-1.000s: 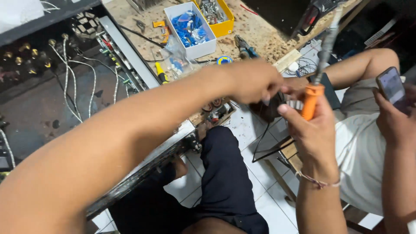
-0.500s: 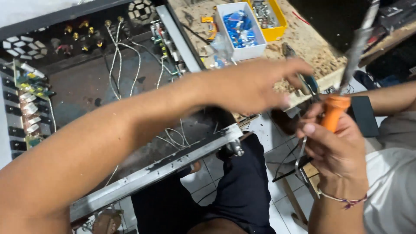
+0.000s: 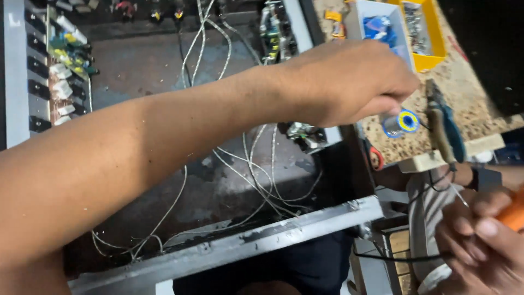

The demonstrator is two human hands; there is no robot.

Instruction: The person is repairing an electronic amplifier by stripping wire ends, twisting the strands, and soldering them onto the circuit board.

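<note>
Left hand pinches the solder spool at three o'clock; right hand grips an orange tool, ready for soldering.

L arm stretched across frame from lower left, forearm bare, wrist straight. Left hand palm down, fingers curled under, thumb & fingertips pinched together at its lower right edge. Right hand low at bottom right corner, fingers bent in a closed grip, knuckles up.
</note>
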